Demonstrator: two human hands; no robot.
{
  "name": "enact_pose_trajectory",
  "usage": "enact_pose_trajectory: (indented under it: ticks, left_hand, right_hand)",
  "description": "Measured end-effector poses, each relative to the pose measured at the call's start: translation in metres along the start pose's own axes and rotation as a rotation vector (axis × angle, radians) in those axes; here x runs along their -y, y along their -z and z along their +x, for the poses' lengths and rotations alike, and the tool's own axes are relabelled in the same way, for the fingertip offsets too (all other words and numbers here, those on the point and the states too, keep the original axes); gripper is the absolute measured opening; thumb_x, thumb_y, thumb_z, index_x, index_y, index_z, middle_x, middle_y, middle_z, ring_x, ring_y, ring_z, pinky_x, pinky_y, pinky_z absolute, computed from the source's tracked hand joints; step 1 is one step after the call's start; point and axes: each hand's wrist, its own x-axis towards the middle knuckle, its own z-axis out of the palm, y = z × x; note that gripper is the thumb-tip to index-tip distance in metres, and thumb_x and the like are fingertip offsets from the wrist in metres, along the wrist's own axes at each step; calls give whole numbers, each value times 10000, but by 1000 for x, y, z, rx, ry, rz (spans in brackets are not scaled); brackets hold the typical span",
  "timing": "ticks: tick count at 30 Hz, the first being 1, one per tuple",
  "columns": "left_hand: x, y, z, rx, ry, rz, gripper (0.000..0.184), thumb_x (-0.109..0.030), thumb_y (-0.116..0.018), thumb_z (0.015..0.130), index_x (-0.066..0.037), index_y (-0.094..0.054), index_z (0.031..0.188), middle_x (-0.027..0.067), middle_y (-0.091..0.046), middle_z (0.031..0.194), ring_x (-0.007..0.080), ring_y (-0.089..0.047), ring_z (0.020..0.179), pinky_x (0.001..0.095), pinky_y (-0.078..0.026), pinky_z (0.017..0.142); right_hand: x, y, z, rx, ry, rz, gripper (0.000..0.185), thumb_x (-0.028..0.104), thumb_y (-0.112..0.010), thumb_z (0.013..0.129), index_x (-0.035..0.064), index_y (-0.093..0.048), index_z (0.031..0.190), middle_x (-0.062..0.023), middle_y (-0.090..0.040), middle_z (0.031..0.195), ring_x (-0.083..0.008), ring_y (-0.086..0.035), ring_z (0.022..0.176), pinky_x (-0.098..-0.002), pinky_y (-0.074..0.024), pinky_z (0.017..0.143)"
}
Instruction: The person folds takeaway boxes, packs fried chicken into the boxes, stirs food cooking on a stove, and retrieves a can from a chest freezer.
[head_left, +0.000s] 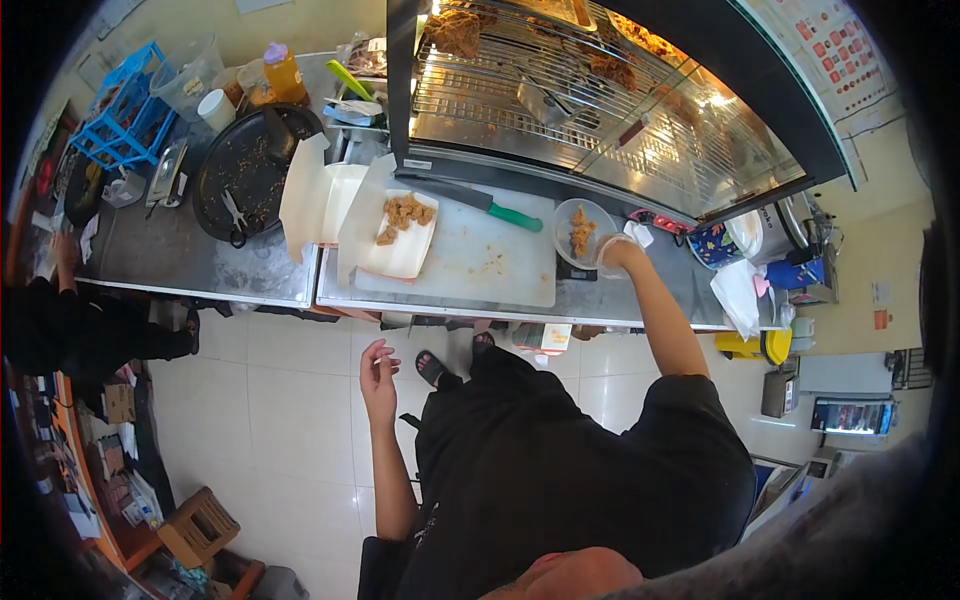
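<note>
My left hand (379,372) is held over the floor in front of the counter, its fingers loosely apart with nothing in them. At the right edge of a clear bowl (584,232) of brown food pieces is my right hand (617,254), with clear plastic around its fingers; their grip cannot be made out. The bowl rests on a dark base beside a white cutting board (480,265). A knife with a green handle (515,217) lies along the board's back. More brown pieces sit in an open paper box (410,250) at the board's left.
A lit glass food cabinet (640,135) stands behind the board. A large black pan (215,185) with scissors, a squeeze bottle (284,75) and a blue rack (125,110) are at the left. Another person (90,325) stands at far left. Pots and white tissue (738,295) are at the right.
</note>
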Motion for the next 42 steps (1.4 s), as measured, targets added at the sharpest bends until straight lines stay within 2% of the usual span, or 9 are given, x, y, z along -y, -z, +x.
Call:
enact_pose_trajectory:
  ticks: [9,18,22,26,29,30,32,37,42]
  left_hand:
    - [2,1,5,3,-15,-12,284,-195,-498,1001,-69,-522,1254,63,-593,1051,151,-590,864,277,-486,773]
    - [0,-2,20,62,-44,31,286,-197,-497,1000,-70,-523,1256,50,-595,1049,149,-592,861,280,-496,757]
    - [-8,-17,34,128,-39,31,290,-192,-496,999,-72,-520,1262,47,-595,1052,143,-590,866,278,-497,748]
    - [-9,-39,54,227,-38,22,295,-159,-499,987,-67,-519,1267,50,-598,1055,142,-592,863,271,-490,741]
    - [-10,-51,64,291,-29,34,302,-145,-499,983,-63,-515,1273,56,-597,1060,141,-592,859,269,-489,734]
    - [-12,-55,66,310,-28,36,304,-144,-498,983,-62,-513,1274,57,-596,1058,140,-590,858,269,-490,733]
    - [-10,-66,71,337,-15,32,306,-144,-498,983,-60,-510,1277,58,-594,1057,137,-587,856,268,-491,731]
    - [0,-77,80,472,20,45,307,-145,-491,985,-61,-506,1280,59,-585,1070,137,-578,860,265,-491,727]
    - [-18,-90,83,480,29,92,307,-142,-486,985,-63,-508,1280,58,-580,1067,139,-580,867,264,-485,720]
  right_hand:
    - [5,18,-6,80,163,-27,260,202,-567,767,121,-717,963,-135,-694,985,-343,-655,910,-418,-526,792]
    - [44,180,-100,-665,-228,484,297,336,-550,875,146,-693,1054,-137,-684,1043,-335,-648,957,-427,-502,838]
    - [46,230,-153,-801,-262,648,308,361,-555,882,137,-692,1042,-138,-684,1012,-333,-646,938,-418,-503,824]
    - [38,208,-177,-805,-424,638,316,384,-556,886,131,-696,1014,-153,-681,982,-343,-642,916,-422,-499,805]
    - [16,116,-144,-679,-603,671,378,453,-537,893,135,-701,1015,-159,-682,967,-349,-641,912,-423,-497,816]
    - [2,51,-111,-564,-547,576,309,336,-561,870,130,-665,1075,-141,-680,999,-333,-637,941,-413,-494,836]
    - [3,-30,-85,-491,-309,205,437,186,-565,828,147,-541,1263,-130,-657,1103,-317,-616,1028,-406,-475,902]
    - [60,-60,-42,-283,-626,894,227,187,-517,850,114,-669,1002,-179,-654,1058,-356,-619,996,-443,-516,831]
    - [55,-105,-7,-440,-822,863,194,195,-510,866,115,-672,934,-161,-658,982,-331,-628,955,-429,-517,823]
